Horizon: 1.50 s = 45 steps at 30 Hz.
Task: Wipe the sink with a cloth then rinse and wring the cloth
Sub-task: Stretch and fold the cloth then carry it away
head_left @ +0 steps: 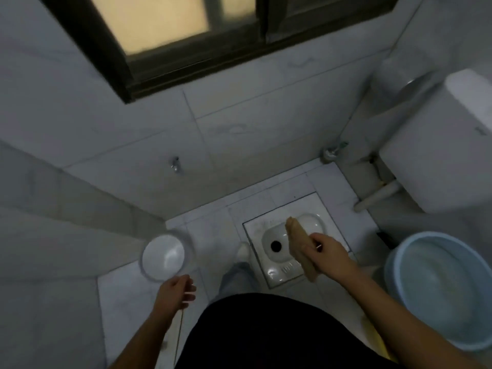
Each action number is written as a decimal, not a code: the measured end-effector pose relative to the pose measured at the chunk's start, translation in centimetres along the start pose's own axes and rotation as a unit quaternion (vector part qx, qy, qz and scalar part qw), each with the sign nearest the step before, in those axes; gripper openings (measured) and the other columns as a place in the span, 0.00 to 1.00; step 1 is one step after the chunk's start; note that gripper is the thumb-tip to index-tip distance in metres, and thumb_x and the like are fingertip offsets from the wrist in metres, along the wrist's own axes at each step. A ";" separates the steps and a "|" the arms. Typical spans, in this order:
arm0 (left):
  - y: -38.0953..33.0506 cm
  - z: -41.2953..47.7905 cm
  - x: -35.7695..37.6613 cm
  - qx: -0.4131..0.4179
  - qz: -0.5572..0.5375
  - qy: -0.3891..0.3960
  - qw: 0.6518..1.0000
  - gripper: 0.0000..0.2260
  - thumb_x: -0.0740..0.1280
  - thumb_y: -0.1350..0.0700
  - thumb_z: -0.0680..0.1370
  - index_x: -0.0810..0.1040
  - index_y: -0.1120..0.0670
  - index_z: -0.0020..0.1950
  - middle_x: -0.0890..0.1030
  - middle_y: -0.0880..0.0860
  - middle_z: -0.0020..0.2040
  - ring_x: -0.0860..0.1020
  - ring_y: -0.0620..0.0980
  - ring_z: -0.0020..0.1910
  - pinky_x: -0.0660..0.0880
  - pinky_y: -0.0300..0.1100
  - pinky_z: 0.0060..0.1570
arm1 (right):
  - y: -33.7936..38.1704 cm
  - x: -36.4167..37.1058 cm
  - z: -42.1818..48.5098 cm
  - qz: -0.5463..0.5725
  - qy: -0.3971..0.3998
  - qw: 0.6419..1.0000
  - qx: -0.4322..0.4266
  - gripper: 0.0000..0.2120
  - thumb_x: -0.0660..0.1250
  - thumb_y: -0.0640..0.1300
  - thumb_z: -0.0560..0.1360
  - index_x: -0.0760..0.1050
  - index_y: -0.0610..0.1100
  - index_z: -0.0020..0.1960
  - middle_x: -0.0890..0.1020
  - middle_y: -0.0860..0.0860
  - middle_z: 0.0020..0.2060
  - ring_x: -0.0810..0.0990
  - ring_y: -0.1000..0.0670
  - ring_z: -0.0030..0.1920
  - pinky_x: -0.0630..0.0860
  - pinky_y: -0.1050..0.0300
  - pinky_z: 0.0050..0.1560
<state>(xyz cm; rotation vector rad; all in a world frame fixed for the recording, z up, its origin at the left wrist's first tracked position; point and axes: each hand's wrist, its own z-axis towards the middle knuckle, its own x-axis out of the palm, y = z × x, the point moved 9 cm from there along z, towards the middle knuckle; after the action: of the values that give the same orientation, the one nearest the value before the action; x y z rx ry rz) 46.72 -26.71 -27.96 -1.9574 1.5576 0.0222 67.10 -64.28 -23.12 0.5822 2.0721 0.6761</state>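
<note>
Two vessels flanking the squat pan (282, 251): white bowl (163, 257), blue basin (442, 288).

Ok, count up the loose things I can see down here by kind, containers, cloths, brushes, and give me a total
Containers: 2, the white bowl by the left hand and the blue basin at right.
Cloths: 1, the tan cloth held in the right hand.
Brushes: 1, the toilet brush in the corner.
Total: 4

The cloth (299, 249) in the right hand (326, 253) looks soft, matt, tan fabric. Below it, the squat pan (279, 262) is glossy white ceramic. Right of that hand, a smooth light-blue plastic basin (439, 288); floor tiles (127, 302) under the left hand (175, 291) faintly shiny.
</note>
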 end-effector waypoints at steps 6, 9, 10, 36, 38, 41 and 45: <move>-17.3 6.1 6.6 0.109 0.178 0.123 0.970 0.13 0.62 0.56 0.84 0.81 0.63 0.48 0.83 0.62 0.45 0.80 0.57 0.38 0.73 0.44 0.40 | -5.8 -3.0 -2.9 0.059 -0.117 0.976 0.173 0.06 0.70 0.45 0.76 0.80 0.42 0.45 0.84 0.45 0.37 0.82 0.45 0.40 0.75 0.51 0.42; -25.0 6.8 12.4 0.176 0.262 0.177 0.932 0.12 0.61 0.57 0.84 0.80 0.63 0.51 0.83 0.60 0.46 0.80 0.55 0.39 0.74 0.43 0.39 | -8.0 -3.5 -5.9 0.097 -0.157 0.955 0.231 0.05 0.69 0.47 0.77 0.81 0.46 0.47 0.84 0.47 0.38 0.82 0.49 0.39 0.75 0.54 0.40; -27.1 6.7 14.6 0.197 0.285 0.195 0.918 0.12 0.60 0.56 0.84 0.80 0.62 0.51 0.83 0.59 0.45 0.80 0.54 0.39 0.74 0.43 0.39 | -8.8 -3.6 -6.8 0.108 -0.172 0.947 0.250 0.05 0.69 0.48 0.77 0.80 0.47 0.47 0.84 0.49 0.38 0.82 0.50 0.39 0.75 0.55 0.39; -48.3 0.8 41.8 0.299 0.357 0.265 0.845 0.11 0.62 0.57 0.84 0.81 0.62 0.52 0.84 0.60 0.47 0.81 0.57 0.42 0.74 0.43 0.40 | -10.9 -36.7 3.0 0.157 -0.439 0.871 0.154 0.04 0.73 0.46 0.74 0.78 0.49 0.46 0.79 0.53 0.35 0.78 0.50 0.36 0.74 0.55 0.40; -50.8 0.7 46.0 0.317 0.373 0.297 0.820 0.11 0.63 0.57 0.83 0.81 0.59 0.48 0.84 0.58 0.44 0.81 0.55 0.39 0.74 0.43 0.39 | -9.8 -41.8 3.0 0.104 -0.491 0.854 0.138 0.05 0.72 0.47 0.74 0.79 0.51 0.49 0.81 0.54 0.39 0.79 0.50 0.39 0.75 0.56 0.42; -54.0 0.6 50.7 0.351 0.409 0.321 0.779 0.11 0.63 0.56 0.82 0.81 0.55 0.42 0.84 0.52 0.38 0.81 0.47 0.32 0.74 0.40 0.35 | -8.8 -48.6 3.7 0.009 -0.537 0.828 0.158 0.09 0.69 0.50 0.74 0.80 0.51 0.53 0.81 0.51 0.44 0.78 0.49 0.42 0.73 0.55 0.42; -56.5 1.3 55.2 0.344 0.425 0.363 0.754 0.12 0.62 0.59 0.82 0.81 0.58 0.41 0.85 0.56 0.38 0.82 0.52 0.35 0.78 0.49 0.46 | -8.2 -54.5 6.6 -0.087 -0.564 0.802 0.178 0.09 0.67 0.48 0.75 0.80 0.47 0.54 0.80 0.46 0.44 0.77 0.46 0.45 0.69 0.55 0.42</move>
<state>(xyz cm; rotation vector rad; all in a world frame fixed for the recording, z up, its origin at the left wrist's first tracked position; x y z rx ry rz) 113.74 -68.36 -24.38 -0.5470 2.3620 -0.8942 99.88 -102.51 0.23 0.7397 1.0589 -0.2143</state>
